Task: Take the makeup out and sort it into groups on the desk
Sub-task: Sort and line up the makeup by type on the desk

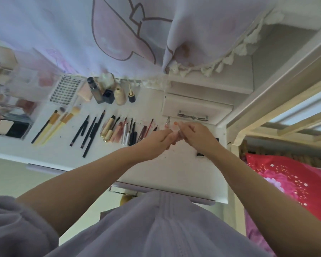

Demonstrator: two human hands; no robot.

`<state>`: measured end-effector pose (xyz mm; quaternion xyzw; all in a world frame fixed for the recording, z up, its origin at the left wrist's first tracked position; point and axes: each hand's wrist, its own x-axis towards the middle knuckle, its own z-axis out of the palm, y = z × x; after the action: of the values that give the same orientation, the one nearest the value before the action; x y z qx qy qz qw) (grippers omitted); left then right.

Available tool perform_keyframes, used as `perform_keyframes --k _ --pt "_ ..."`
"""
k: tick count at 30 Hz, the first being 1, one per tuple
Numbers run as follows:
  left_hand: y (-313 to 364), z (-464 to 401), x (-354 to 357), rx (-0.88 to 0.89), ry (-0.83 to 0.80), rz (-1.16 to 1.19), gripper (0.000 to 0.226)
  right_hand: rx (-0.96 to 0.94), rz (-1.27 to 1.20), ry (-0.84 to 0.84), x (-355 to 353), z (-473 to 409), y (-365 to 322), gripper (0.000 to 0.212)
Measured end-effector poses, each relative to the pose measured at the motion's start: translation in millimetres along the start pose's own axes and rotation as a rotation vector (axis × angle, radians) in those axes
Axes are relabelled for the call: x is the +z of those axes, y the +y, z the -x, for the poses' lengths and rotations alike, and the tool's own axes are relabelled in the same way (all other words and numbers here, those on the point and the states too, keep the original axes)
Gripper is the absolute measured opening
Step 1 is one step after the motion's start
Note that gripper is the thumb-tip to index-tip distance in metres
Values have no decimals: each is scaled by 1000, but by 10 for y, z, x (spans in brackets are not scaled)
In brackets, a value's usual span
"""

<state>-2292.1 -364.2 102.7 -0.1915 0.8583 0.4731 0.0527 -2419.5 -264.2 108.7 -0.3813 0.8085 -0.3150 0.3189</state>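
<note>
Both hands meet over the white surface — left hand and right hand pinching one small, clear, pinkish tube between them.

The small pink item held between the left hand and right hand is mostly covered by fingers; its type cannot be determined. A dark object on the tabletop is largely hidden behind the right forearm. The clear organizer is cut off by the left edge, its contents blurred.
</note>
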Motion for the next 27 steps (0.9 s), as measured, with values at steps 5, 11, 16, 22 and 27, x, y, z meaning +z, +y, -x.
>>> perform_keyframes --k 5,11,16,22,27 --pt "82 73 -197 30 -16 101 30 -32 -115 -92 -126 137 -173 45" --pt "106 124 -275 107 -29 -96 27 146 -219 -281 -294 235 -234 47" --pt "115 141 -301 81 -34 -99 23 146 -275 -288 -355 314 -215 34" --pt "63 126 -263 61 -88 -101 35 151 -218 -290 -331 326 -201 44" --pt "78 138 -288 29 -76 -48 33 232 -253 -258 -366 316 -181 37"
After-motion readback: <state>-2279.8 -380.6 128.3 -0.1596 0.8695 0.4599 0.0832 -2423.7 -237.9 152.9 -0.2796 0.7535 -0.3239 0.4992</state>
